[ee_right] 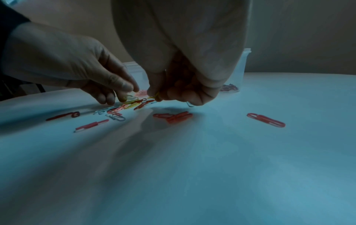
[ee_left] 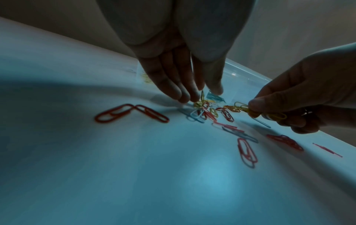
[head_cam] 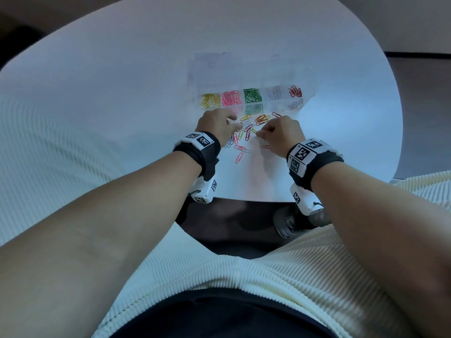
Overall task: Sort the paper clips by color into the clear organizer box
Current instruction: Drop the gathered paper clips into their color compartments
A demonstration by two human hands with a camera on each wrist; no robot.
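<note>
A clear organizer box (head_cam: 310,91) stands on the white table, with yellow, pink, green, pale and red clips in separate compartments. In front of it lies a loose pile of mixed paper clips (head_cam: 246,132), also visible from the left wrist (ee_left: 210,112). My right hand (head_cam: 260,133) pinches a few yellow clips (ee_left: 243,107) between thumb and fingers at the pile's right side. My left hand (ee_left: 204,95) reaches down with nearly straight fingers, and its fingertips (ee_left: 192,99) touch the pile's far-left part. A yellowish clip stands tilted against them. Its thumb is slightly apart.
Stray red clips lie apart from the pile: a pair (ee_left: 131,113) on the left, one (ee_right: 265,120) on the right, and a cluster (ee_right: 173,117) under my right hand. The round table's near edge (head_cam: 244,200) is close to my wrists. Dark shoes (head_cam: 288,225) show below it.
</note>
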